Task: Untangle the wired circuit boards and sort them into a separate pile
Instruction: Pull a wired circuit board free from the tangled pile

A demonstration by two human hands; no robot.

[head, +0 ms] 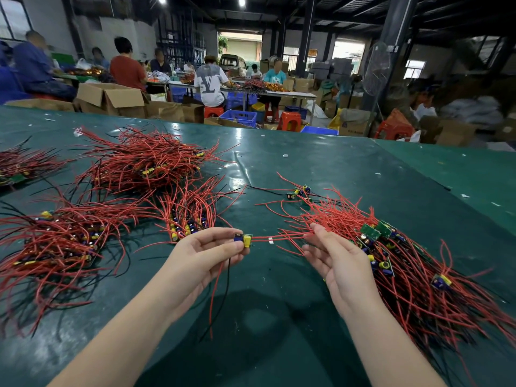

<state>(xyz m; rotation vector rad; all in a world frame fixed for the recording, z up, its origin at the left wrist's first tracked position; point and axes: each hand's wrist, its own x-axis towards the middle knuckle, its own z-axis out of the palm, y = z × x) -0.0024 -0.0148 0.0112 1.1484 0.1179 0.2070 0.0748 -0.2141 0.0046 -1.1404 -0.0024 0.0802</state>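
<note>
Green-boarded circuit board [243, 241] between raised hands

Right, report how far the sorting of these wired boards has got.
Done: several fanned piles of red-wired boards lie at the left of the green table. In hand: the left hand pinches one small board with a yellow part, its red wires running to the right hand. Left: the tangled heap at the right.

Large "Y"-like grey mark on back of white T-shirt [208, 83], far centre. Print on cardboard box [352, 127], far right, too small to read.
</note>
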